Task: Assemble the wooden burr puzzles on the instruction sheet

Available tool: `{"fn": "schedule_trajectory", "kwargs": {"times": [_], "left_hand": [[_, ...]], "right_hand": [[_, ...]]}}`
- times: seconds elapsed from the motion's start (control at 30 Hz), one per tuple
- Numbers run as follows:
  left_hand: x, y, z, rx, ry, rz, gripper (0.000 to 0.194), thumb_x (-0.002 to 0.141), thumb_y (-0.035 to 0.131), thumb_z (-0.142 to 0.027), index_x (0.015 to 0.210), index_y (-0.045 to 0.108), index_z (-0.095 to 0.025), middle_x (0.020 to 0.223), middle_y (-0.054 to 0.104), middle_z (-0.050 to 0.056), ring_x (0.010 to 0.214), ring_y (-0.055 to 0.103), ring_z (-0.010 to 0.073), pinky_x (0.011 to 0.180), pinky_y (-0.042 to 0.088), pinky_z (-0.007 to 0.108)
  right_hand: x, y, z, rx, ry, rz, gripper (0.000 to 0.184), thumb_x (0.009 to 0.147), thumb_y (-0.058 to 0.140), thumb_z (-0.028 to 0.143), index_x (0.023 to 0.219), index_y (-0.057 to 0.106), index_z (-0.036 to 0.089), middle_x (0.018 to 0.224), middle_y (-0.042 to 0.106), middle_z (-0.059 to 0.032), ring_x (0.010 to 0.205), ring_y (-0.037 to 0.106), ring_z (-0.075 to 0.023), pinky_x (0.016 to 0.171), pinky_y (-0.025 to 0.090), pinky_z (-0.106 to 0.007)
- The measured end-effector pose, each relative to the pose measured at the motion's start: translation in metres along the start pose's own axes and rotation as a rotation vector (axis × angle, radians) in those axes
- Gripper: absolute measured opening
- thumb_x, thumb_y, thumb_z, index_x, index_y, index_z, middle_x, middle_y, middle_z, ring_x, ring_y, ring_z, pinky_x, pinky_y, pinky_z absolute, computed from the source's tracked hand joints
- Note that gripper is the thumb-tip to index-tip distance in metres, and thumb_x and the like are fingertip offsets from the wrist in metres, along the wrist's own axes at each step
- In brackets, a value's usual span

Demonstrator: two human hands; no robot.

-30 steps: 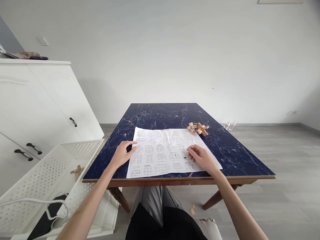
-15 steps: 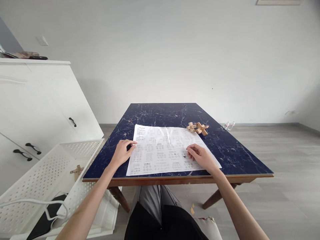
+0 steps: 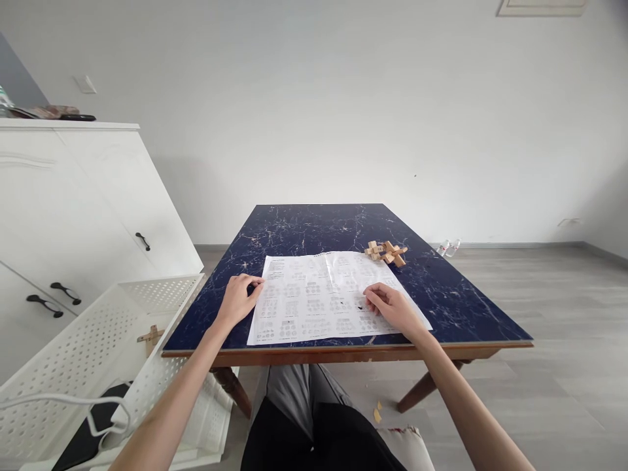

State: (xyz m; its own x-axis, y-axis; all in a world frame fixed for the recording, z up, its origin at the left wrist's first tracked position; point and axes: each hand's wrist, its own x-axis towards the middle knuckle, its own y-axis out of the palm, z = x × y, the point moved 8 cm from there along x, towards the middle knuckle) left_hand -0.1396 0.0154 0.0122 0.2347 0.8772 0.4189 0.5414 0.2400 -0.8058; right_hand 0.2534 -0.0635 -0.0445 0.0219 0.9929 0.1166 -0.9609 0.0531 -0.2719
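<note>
A large white printed sheet (image 3: 314, 297), creased and covered in small diagrams, lies on the dark blue marbled table (image 3: 318, 226). At its left edge is my left hand (image 3: 240, 298), thumb and forefinger tips brought together on the paper's margin. My right hand (image 3: 390, 306) rests on the right part of the sheet with its fingers curled in; nothing shows in them. Beyond that hand, two interlocking wooden puzzles (image 3: 385, 252) sit side by side at the sheet's far right corner. Small dark spots mark the paper beside my right fingers.
On the left, an open white perforated basket (image 3: 167, 284) holds a wooden piece (image 3: 151, 338), a black object (image 3: 93, 432) and a white cable (image 3: 44, 396). Behind it stands a white cabinet (image 3: 88, 196). Clear bottles (image 3: 449, 247) are on the floor at right.
The sheet's far edge now sits lower and looks curled, where it lay flatter before. My left fingertips have shifted slightly left; my right hand stays nearly in place.
</note>
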Motion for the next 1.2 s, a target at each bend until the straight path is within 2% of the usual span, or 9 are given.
{"fn": "schedule_trajectory", "kwargs": {"times": [0.2, 0.3, 0.4, 0.7, 0.8, 0.87, 0.97, 1.1, 1.2], "left_hand": [[-0.002, -0.003, 0.001, -0.019, -0.021, -0.025, 0.028, 0.095, 0.054, -0.04, 0.096, 0.076, -0.023, 0.103, 0.081, 0.011, 0.104, 0.072, 0.0326, 0.107, 0.051, 0.051], [-0.002, -0.004, 0.002, -0.032, -0.029, -0.027, 0.027, 0.094, 0.054, -0.039, 0.096, 0.077, -0.023, 0.103, 0.081, 0.011, 0.105, 0.072, 0.0329, 0.108, 0.051, 0.051], [-0.003, -0.005, 0.002, -0.041, -0.033, -0.029, 0.028, 0.095, 0.054, -0.039, 0.096, 0.077, -0.022, 0.103, 0.081, 0.011, 0.104, 0.072, 0.033, 0.108, 0.051, 0.051], [-0.007, -0.008, 0.0, -0.07, -0.032, -0.043, 0.023, 0.095, 0.057, -0.036, 0.098, 0.075, -0.023, 0.1, 0.08, 0.01, 0.101, 0.071, 0.0319, 0.104, 0.052, 0.051], [-0.01, -0.017, -0.012, -0.096, -0.012, -0.091, 0.026, 0.099, 0.053, -0.037, 0.102, 0.073, -0.022, 0.105, 0.077, 0.012, 0.106, 0.068, 0.0334, 0.107, 0.051, 0.054], [-0.012, -0.021, -0.033, -0.122, 0.02, -0.128, 0.03, 0.104, 0.047, -0.039, 0.11, 0.071, -0.022, 0.115, 0.074, 0.013, 0.118, 0.064, 0.0344, 0.113, 0.047, 0.056], [-0.016, -0.011, -0.084, -0.192, 0.128, -0.07, 0.035, 0.103, 0.058, -0.049, 0.128, 0.065, -0.025, 0.134, 0.068, 0.012, 0.13, 0.061, 0.0329, 0.117, 0.047, 0.052], [-0.016, 0.021, -0.164, -0.424, 0.306, 0.206, 0.11, 0.075, 0.091, -0.065, 0.164, 0.034, -0.032, 0.168, 0.042, 0.016, 0.151, 0.048, 0.0387, 0.121, 0.047, 0.054], [-0.008, 0.029, -0.195, -0.559, 0.345, 0.303, 0.126, 0.066, 0.097, -0.065, 0.166, 0.027, -0.034, 0.169, 0.041, 0.017, 0.152, 0.047, 0.0413, 0.121, 0.045, 0.059]], "right_hand": [[0.032, -0.051, -0.018, 0.02, 0.161, -0.199, 0.047, 0.099, 0.067, 0.062, 0.106, 0.072, 0.017, 0.093, 0.075, -0.0096, 0.076, 0.071, -0.022, 0.065, 0.061, -0.035], [0.059, -0.092, -0.025, -0.053, 0.295, -0.335, 0.035, 0.106, 0.07, 0.04, 0.133, 0.067, 0.018, 0.131, 0.07, -0.0103, 0.107, 0.073, -0.0246, 0.09, 0.064, -0.045], [0.082, -0.119, -0.025, -0.142, 0.375, -0.414, 0.034, 0.106, 0.069, 0.037, 0.136, 0.067, 0.02, 0.14, 0.067, -0.0116, 0.116, 0.071, -0.0262, 0.098, 0.062, -0.047], [0.088, -0.132, -0.004, -0.313, 0.414, -0.489, 0.035, 0.106, 0.069, 0.037, 0.137, 0.066, 0.02, 0.141, 0.066, -0.0118, 0.116, 0.07, -0.0265, 0.098, 0.062, -0.048], [0.065, -0.121, 0.016, -0.324, 0.31, -0.458, 0.032, 0.107, 0.069, 0.038, 0.134, 0.068, 0.02, 0.136, 0.069, -0.0107, 0.112, 0.072, -0.0255, 0.095, 0.063, -0.046], [0.045, -0.101, 0.032, -0.311, 0.207, -0.405, 0.034, 0.108, 0.062, 0.048, 0.102, 0.074, 0.017, 0.099, 0.077, -0.0082, 0.083, 0.073, -0.0217, 0.078, 0.061, -0.036], [0.015, -0.052, 0.059, -0.243, 0.058, -0.237, 0.054, 0.103, 0.054, 0.068, 0.075, 0.062, 0.023, 0.058, 0.064, -0.0017, 0.051, 0.059, -0.0183, 0.053, 0.047, -0.031], [-0.016, 0.009, 0.095, -0.18, -0.066, -0.038, 0.057, 0.1, 0.051, 0.076, 0.072, 0.054, 0.026, 0.051, 0.058, 0.0015, 0.045, 0.053, -0.0168, 0.052, 0.044, -0.031], [-0.025, 0.031, 0.115, -0.162, -0.106, 0.028, 0.056, 0.103, 0.047, 0.072, 0.07, 0.046, 0.027, 0.049, 0.054, 0.0031, 0.045, 0.05, -0.0157, 0.053, 0.042, -0.03]]}}
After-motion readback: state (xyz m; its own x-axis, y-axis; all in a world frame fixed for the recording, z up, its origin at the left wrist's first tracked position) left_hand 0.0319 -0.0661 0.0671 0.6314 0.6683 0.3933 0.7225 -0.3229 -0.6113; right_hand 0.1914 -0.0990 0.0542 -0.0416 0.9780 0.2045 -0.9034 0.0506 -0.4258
